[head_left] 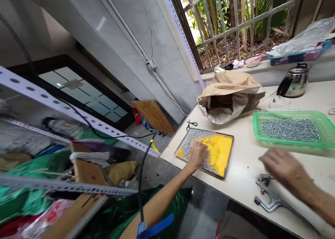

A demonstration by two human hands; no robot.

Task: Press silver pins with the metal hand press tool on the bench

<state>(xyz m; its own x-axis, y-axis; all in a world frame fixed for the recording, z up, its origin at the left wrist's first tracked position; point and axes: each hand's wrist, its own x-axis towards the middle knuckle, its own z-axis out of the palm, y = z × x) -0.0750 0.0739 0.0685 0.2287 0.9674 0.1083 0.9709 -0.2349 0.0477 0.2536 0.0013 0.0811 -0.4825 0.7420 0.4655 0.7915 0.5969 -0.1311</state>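
Left hand (pixel 198 155) at a shallow yellow-floored rectangular tray (pixel 220 155), near the left corner of the white table (pixel 243 183).
Its fingers curl down at small silver screw-like metal pieces (pixel 187 144); whether they grip one cannot be told. The blurred right hand (pixel 284 167), well apart, is above a grey metal clamp-like tool (pixel 270 197) by the near edge, its grip unclear. Work looks partway: pieces crowd the tray's left side, its right side lies bare, and the green plastic mesh basket (pixel 327 126), farther right, holds a broad layer of similar pieces.
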